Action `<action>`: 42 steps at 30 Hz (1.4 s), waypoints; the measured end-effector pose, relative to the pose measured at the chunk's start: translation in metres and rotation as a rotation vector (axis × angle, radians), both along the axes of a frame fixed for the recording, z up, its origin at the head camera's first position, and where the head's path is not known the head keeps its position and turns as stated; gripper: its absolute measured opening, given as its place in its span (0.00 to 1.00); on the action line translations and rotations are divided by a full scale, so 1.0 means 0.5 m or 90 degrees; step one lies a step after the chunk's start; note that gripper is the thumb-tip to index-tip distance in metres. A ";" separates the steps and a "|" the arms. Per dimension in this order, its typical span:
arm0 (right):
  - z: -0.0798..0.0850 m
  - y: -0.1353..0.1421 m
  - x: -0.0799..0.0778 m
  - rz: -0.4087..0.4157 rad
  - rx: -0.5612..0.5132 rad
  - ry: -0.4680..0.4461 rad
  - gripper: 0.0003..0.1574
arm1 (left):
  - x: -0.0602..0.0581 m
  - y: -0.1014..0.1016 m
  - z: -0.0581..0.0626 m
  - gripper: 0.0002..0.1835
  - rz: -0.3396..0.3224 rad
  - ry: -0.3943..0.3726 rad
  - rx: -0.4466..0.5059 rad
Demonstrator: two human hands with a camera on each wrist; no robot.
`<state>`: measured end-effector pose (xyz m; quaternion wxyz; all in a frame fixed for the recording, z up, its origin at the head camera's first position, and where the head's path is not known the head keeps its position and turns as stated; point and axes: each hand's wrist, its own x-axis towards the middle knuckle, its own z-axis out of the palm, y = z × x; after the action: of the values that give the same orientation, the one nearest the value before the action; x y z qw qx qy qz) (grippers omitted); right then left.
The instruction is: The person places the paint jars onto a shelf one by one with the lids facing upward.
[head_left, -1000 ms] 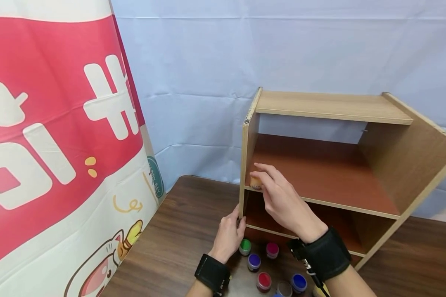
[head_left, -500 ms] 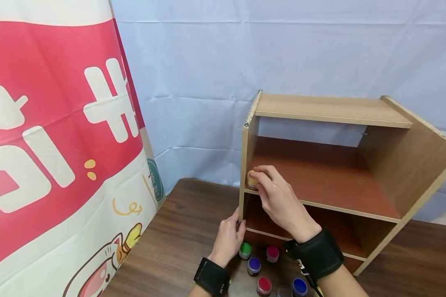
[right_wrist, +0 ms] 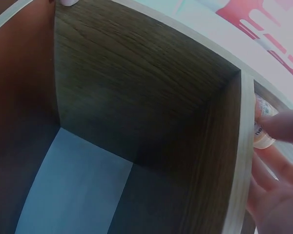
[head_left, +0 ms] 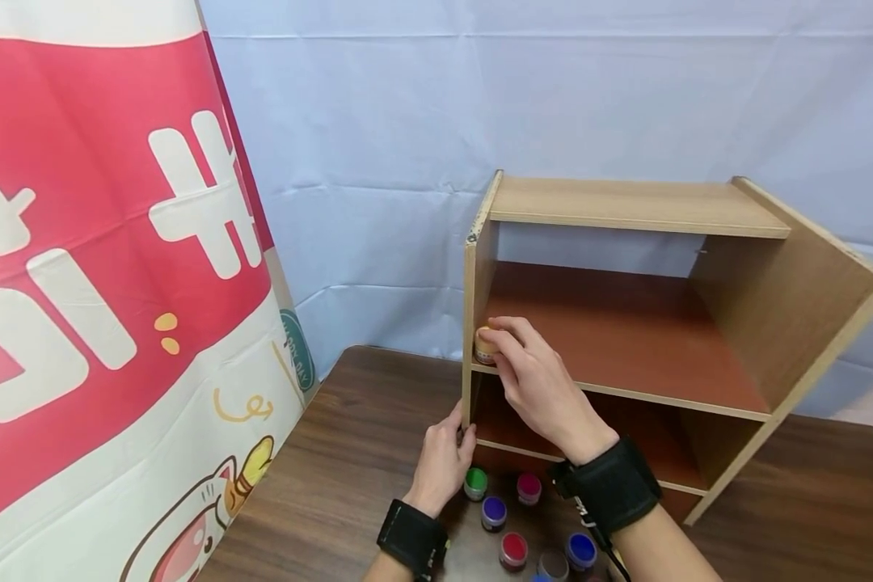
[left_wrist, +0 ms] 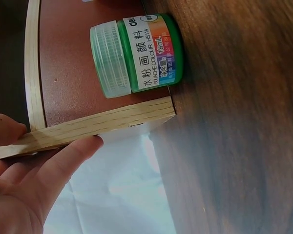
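Observation:
At the left front corner of a wooden shelf unit's [head_left: 629, 343] upper board, my right hand [head_left: 541, 388] holds a small orange paint jar [head_left: 485, 347] by its top. The jar stands upright close beside the left side panel. In the right wrist view, thumb and fingers are around the labelled jar [right_wrist: 262, 127], just past a board edge. My left hand [head_left: 438, 462] grips the left side panel [left_wrist: 97, 123] low down, thumb on one face and fingers on the other. A green gouache jar [left_wrist: 154, 53] with a clear lid stands near that panel's foot.
Several more paint jars stand on the brown table [head_left: 342, 453] in front of the unit, among them a purple one [head_left: 493, 513], a red one [head_left: 513, 550] and a blue one [head_left: 581, 550]. A printed banner [head_left: 109, 194] hangs at left, a pale cloth [head_left: 356, 121] behind.
The orange jar has shifted slightly left toward the side panel with my right hand, whose raised finger has come down. My left hand keeps its grip on the panel.

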<state>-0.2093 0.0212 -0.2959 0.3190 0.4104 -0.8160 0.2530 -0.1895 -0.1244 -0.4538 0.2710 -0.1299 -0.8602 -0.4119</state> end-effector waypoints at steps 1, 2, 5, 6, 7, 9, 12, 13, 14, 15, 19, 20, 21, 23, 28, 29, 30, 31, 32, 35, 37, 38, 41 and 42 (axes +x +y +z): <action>-0.001 0.000 -0.001 0.001 -0.005 0.002 0.20 | 0.000 0.000 0.000 0.22 0.003 0.002 -0.002; -0.001 0.000 -0.002 0.002 -0.012 0.004 0.20 | -0.001 -0.001 -0.002 0.22 0.006 0.006 -0.004; 0.001 0.004 -0.001 -0.004 -0.032 0.019 0.19 | -0.001 -0.001 -0.002 0.22 0.015 0.015 -0.009; 0.002 0.006 0.000 -0.007 -0.039 0.027 0.18 | -0.001 -0.001 -0.003 0.23 0.016 0.014 -0.010; 0.004 0.009 0.004 -0.011 -0.045 0.036 0.18 | -0.002 -0.001 -0.002 0.22 0.015 0.015 -0.009; 0.007 0.016 0.013 -0.010 -0.053 0.050 0.18 | -0.001 0.000 -0.002 0.23 0.014 0.009 -0.007; 0.004 0.028 0.035 0.006 -0.055 0.057 0.18 | -0.001 0.001 -0.003 0.23 0.012 0.000 -0.004; 0.000 0.033 0.043 0.013 -0.052 0.055 0.17 | -0.001 0.001 -0.004 0.23 0.013 -0.002 -0.003; -0.005 0.038 0.052 0.019 -0.046 0.049 0.16 | -0.001 0.001 -0.005 0.23 0.015 -0.003 -0.005; -0.012 0.044 0.061 0.023 -0.037 0.042 0.15 | 0.000 0.001 -0.006 0.23 0.016 -0.005 -0.005; -0.059 0.068 0.091 0.019 0.002 -0.002 0.13 | 0.000 0.001 -0.006 0.23 0.016 -0.006 -0.007; -0.076 0.075 0.096 0.012 0.015 -0.015 0.13 | 0.000 0.001 -0.006 0.23 0.016 -0.005 -0.007; -0.095 0.081 0.100 0.005 0.028 -0.025 0.12 | 0.000 0.001 -0.006 0.23 0.017 -0.004 -0.006; -0.134 0.095 0.105 -0.014 0.063 -0.043 0.11 | 0.000 0.001 -0.005 0.22 0.017 -0.002 0.000; -0.220 0.126 0.116 -0.080 0.185 -0.104 0.12 | 0.000 0.003 -0.002 0.22 0.015 -0.008 0.010; -0.232 0.128 0.119 -0.088 0.209 -0.130 0.12 | 0.001 0.003 -0.002 0.22 0.013 -0.011 0.010; -0.242 0.129 0.121 -0.092 0.232 -0.157 0.12 | 0.003 0.002 -0.002 0.22 0.012 -0.015 0.009; -0.247 0.130 0.121 -0.092 0.254 -0.181 0.13 | 0.002 0.002 0.000 0.22 0.012 -0.016 0.011; -0.250 0.129 0.119 -0.089 0.273 -0.206 0.13 | 0.001 0.003 0.001 0.22 0.012 -0.015 0.010; -0.255 0.124 0.113 -0.073 0.306 -0.258 0.16 | 0.000 0.003 0.003 0.22 0.014 -0.018 0.008; -0.259 0.118 0.109 -0.069 0.315 -0.280 0.17 | 0.001 0.003 0.003 0.22 0.016 -0.021 0.004; -0.261 0.116 0.106 -0.067 0.318 -0.291 0.18 | 0.001 0.002 0.003 0.22 0.016 -0.021 0.003; -0.266 0.111 0.103 -0.063 0.329 -0.318 0.19 | 0.003 0.001 0.002 0.22 0.011 -0.028 0.004; -0.266 0.110 0.103 -0.061 0.334 -0.325 0.20 | 0.004 0.001 0.002 0.23 0.008 -0.030 0.006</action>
<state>-0.1580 0.0764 -0.4290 0.0006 0.3634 -0.9246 0.1143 -0.1876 -0.1238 -0.4528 0.2537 -0.1133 -0.8653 -0.4172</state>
